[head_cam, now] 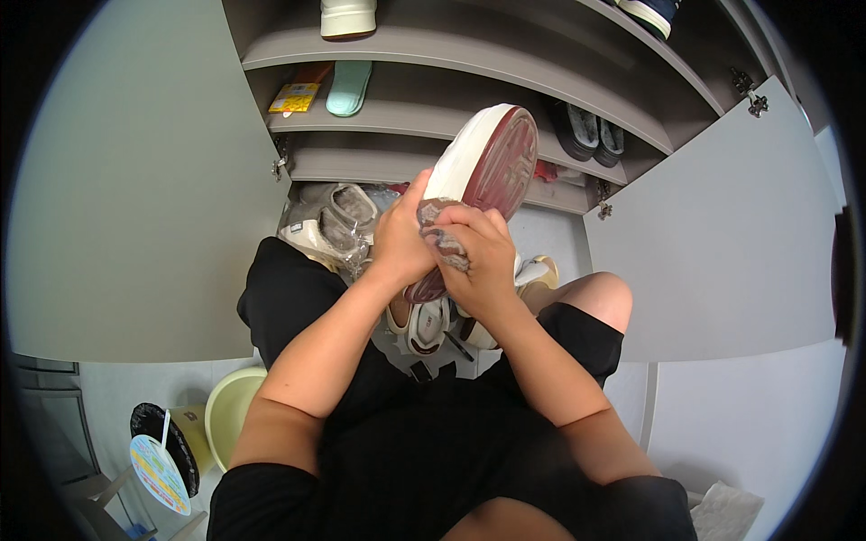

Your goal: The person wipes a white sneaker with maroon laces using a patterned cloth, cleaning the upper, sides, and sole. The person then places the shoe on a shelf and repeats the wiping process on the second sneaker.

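Observation:
A white shoe with a dark red sole (504, 159) is held up in front of me, its sole turned to the right. My left hand (404, 237) grips the shoe from its left side. In my right hand (479, 253) is a crumpled, patterned grey-brown cloth (448, 249), which lies against the shoe's side near my left fingers. Part of the sole is hidden behind my hands. Below, between my legs, several shoes stand on the floor, among them a light open shoe (428, 328).
An open shoe cabinet with shelves (440, 78) stands ahead, its left door (135, 203) and right door (724, 237) swung wide. Plastic-wrapped slippers (331, 220) lie at the left. A green basin (230, 412) and a lined bin (193, 433) stand at the lower left.

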A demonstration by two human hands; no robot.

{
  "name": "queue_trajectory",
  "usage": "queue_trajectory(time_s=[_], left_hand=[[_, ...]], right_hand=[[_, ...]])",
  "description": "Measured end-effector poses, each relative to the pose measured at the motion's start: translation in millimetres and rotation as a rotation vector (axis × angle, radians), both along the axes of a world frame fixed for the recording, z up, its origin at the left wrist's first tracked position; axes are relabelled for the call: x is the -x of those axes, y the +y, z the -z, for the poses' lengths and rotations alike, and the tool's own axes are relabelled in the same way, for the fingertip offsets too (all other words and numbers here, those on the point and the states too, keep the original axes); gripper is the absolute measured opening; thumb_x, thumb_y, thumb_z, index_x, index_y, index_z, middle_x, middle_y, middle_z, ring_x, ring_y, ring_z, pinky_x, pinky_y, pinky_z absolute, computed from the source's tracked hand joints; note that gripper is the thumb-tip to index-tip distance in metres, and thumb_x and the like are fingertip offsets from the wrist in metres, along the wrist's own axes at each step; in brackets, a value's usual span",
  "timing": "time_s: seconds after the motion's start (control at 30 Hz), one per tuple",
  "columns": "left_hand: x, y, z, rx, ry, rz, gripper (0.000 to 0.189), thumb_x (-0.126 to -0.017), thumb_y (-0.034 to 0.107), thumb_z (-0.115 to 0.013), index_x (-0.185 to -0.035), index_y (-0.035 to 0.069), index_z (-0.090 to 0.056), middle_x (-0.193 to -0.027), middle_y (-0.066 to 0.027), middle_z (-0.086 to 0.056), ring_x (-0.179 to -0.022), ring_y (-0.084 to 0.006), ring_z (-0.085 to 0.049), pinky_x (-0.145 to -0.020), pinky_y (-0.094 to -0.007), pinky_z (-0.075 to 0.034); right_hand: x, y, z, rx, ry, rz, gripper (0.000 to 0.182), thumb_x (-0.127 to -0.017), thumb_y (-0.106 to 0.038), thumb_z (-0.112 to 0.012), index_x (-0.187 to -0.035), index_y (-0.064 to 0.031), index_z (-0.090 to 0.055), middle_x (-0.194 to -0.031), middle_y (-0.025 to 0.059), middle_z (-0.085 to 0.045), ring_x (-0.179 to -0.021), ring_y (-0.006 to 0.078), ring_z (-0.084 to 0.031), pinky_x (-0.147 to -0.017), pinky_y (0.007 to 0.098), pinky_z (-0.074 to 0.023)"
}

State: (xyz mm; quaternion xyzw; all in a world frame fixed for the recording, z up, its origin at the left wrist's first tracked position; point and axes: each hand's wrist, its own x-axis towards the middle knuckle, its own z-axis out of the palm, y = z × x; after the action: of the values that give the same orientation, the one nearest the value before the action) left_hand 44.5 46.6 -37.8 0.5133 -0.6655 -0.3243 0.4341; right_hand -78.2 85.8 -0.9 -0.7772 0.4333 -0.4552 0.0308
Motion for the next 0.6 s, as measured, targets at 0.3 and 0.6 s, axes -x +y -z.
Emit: queue_trajectory(time_s=[0.3, 0.6], left_hand=[[2, -1, -26, 0.294, -0.166, -0.305, 0.099, -0.052, 0.026, -0.080, -0.137, 0.010, -0.033, -0.103, -0.0179, -0.057, -0.095, -0.0340, -0.056, -0.082, -0.0417, -0.045], [5, 5, -20, 0.694, -0.346, -0.380, 0.083, -0.057, 0.032, -0.075, -0.132, 0.012, -0.044, -0.079, -0.0095, -0.045, -0.068, -0.0265, -0.047, -0.062, -0.0365, -0.035]], right_hand=[[23, 5, -5, -0.527, -1.349, -0.058, 0.024, -0.092, -0.023, -0.055, -0.106, -0.0034, -0.056, -0.099, 0.0044, -0.060, -0.086, 0.0133, -0.056, -0.076, 0.0270, -0.0463], [2, -1, 10, -0.465, -0.765, 0.076, 0.042, -0.082, -0.027, -0.067, -0.107, 0.0035, -0.053, -0.101, 0.0133, -0.059, -0.094, 0.0180, -0.055, -0.085, 0.0308, -0.0420]])
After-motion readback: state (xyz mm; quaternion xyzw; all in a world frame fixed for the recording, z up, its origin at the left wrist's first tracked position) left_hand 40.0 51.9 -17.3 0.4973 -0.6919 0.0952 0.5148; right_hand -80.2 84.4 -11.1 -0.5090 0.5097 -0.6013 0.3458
